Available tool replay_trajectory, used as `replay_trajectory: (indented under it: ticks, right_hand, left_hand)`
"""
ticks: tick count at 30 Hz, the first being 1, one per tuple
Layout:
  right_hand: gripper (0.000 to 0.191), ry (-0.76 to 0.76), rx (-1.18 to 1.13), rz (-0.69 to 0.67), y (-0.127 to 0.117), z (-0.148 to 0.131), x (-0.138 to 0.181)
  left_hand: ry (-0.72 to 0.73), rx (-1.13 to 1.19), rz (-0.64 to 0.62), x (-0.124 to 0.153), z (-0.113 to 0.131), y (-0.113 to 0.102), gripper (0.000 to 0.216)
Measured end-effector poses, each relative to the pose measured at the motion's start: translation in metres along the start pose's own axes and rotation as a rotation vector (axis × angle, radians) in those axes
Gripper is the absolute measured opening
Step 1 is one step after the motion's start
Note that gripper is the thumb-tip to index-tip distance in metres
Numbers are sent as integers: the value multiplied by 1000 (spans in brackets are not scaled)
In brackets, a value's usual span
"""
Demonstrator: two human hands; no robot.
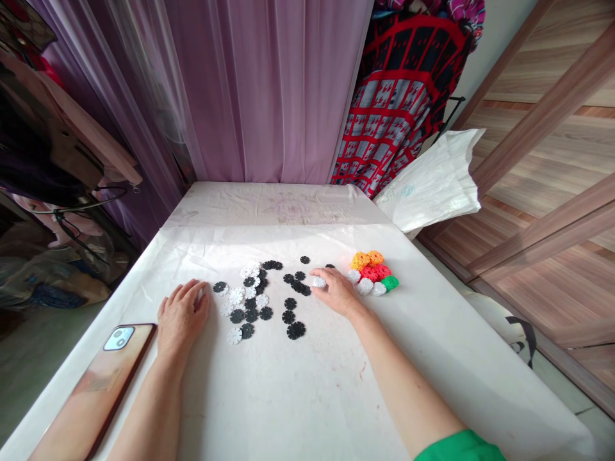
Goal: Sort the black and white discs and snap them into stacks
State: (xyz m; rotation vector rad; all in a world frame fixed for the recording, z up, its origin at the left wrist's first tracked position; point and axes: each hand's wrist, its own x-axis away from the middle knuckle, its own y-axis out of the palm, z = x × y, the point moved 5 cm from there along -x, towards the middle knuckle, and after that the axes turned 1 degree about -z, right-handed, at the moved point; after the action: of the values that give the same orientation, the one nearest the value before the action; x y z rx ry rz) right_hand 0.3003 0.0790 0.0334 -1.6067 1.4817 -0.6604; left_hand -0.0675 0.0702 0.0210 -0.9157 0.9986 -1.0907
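Observation:
My right hand (336, 292) reaches over the table and pinches a white notched disc (319, 282) between thumb and fingers. My left hand (183, 315) rests on the tabletop, fingers stretched out and holding nothing. Between the hands lie loose black notched discs (295, 330) and white notched discs (234, 335), mixed in a heap at the left and spread more thinly toward the right. Just beyond my right hand sits a cluster of yellow discs (360, 260), red discs (375, 273), a green disc (390, 282) and several white ones.
A phone (96, 390) lies face down along the table's left edge. The table (288, 410) has a pale cover. A white sack (432, 182) stands off the right edge. A purple curtain (259, 89) hangs at the far end, and clothes (62, 128) hang at the left.

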Motion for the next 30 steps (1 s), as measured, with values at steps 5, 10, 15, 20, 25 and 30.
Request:
replay_trajectory:
  ticks: [5, 10, 15, 20, 25, 30]
  right_hand:
    - [24, -14, 4, 5, 1, 2, 0]
    - [27, -9, 18, 8, 2, 4, 0]
    - [31, -12, 39, 15, 5, 7, -1]
    - [31, -40, 49, 16, 7, 10, -3]
    - [30, -56, 71, 21, 2, 8, -2]
    - [16, -131, 120, 157, -4, -37, 3]
  left_hand:
    - [4, 2, 11, 0, -1, 1, 42]
    - [7, 14, 27, 0, -2, 1, 42]
    - [-3, 26, 22, 1, -1, 2, 41]
    - [-20, 37, 24, 4, 3, -2, 40]
    - [-30, 40, 5, 5, 6, -4, 40]
    - [-41, 50, 13, 6, 7, -4, 39]
